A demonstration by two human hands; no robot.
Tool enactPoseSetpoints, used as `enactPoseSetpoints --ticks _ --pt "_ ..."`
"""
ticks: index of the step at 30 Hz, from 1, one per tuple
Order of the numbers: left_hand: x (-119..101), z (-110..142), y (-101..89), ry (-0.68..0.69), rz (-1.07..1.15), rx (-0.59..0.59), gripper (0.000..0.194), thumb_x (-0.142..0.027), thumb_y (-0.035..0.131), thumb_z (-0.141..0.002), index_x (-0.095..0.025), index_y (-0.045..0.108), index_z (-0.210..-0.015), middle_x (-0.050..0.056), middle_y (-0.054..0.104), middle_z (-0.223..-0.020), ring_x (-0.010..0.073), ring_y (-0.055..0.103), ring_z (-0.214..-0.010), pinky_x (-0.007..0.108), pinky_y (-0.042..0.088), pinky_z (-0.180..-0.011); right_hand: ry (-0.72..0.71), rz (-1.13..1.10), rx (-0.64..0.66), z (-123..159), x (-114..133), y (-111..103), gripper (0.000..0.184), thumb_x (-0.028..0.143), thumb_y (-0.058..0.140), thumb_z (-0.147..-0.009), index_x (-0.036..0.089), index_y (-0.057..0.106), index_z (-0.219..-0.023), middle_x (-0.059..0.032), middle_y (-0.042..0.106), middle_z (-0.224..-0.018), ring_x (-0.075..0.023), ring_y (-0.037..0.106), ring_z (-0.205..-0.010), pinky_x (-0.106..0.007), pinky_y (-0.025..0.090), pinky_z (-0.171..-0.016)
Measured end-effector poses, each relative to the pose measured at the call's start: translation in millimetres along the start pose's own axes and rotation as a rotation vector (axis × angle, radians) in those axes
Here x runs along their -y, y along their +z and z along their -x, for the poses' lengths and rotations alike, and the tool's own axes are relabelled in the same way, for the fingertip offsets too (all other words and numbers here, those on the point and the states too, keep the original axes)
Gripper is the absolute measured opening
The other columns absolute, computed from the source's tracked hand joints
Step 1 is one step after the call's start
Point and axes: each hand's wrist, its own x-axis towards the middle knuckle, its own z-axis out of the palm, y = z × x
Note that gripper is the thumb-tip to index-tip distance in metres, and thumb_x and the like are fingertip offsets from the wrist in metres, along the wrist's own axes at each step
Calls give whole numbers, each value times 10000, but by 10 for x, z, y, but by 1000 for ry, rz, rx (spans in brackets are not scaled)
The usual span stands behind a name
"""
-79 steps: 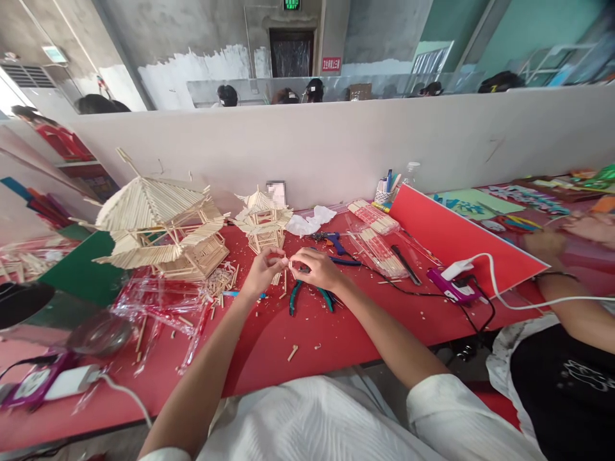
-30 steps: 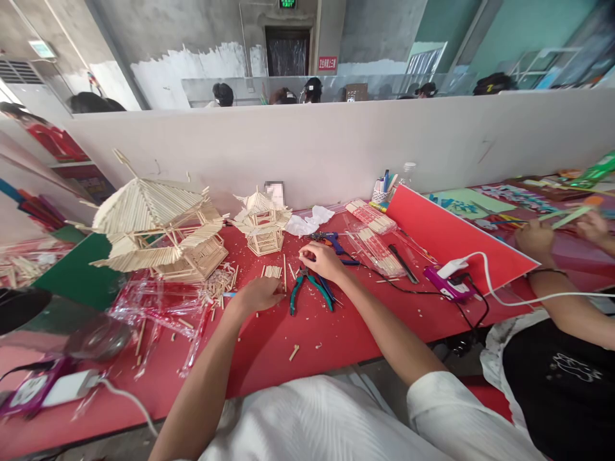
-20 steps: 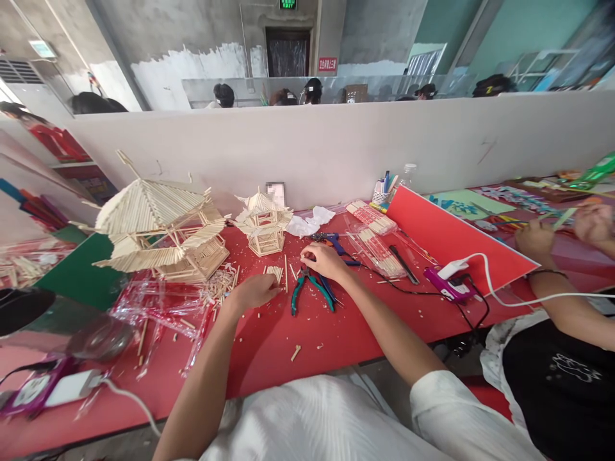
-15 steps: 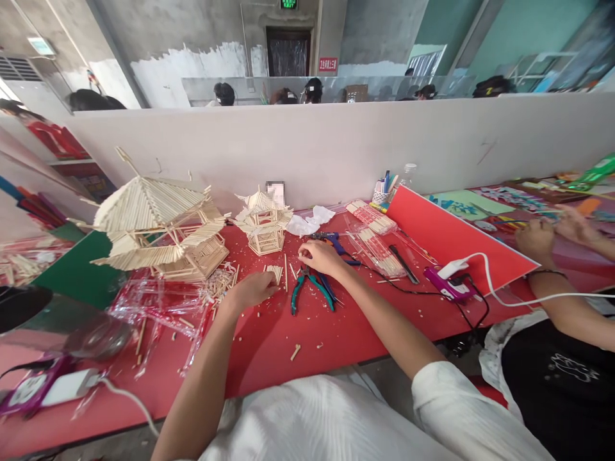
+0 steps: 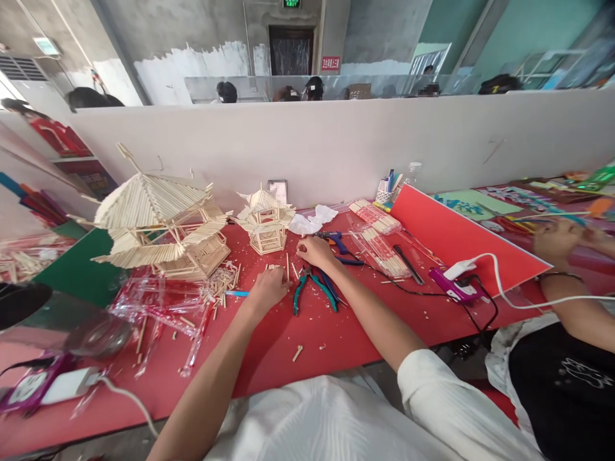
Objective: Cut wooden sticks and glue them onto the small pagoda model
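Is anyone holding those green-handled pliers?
No, the green-handled pliers lie open on the red table, held by neither the left hand nor the right hand.

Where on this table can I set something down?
Mostly bare: the table front between forearms, nearer than the pliers, bar crumbs and one short stick; also between right forearm and purple power strip. Crowded: plastic wrappers at left, and around left hand and right hand.

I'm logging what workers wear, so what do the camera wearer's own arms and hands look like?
The left hand and right hand are ungloved, with no watch or bracelet visible; rings are too small to tell. Both forearms are bare. The right arm has a loose white sleeve, like the textured white top. No left sleeve is clearly visible.
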Motion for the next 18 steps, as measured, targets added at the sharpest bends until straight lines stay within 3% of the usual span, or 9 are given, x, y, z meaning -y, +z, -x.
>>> enactPoseSetpoints --ticks 9,18 --pt "-149 6 51 -43 -84 27 230 -276 482 -928 -140 667 -912 196 705 -944 353 661 -987 398 439 -810 23 -23 33 -28 -22 12 185 359 693 -882 238 773 -997 -80 766 -972 -239 692 -946 -301 474 -842" --pt "-127 -52 193 -26 -128 -42 191 -237 510 -893 -150 680 -894 180 704 -961 331 650 -1014 390 445 -851 33 -17 48 -33 -30 20 221 371 681 -880 234 780 -1022 -87 770 -1010 -250 698 -965 -298 478 -839"
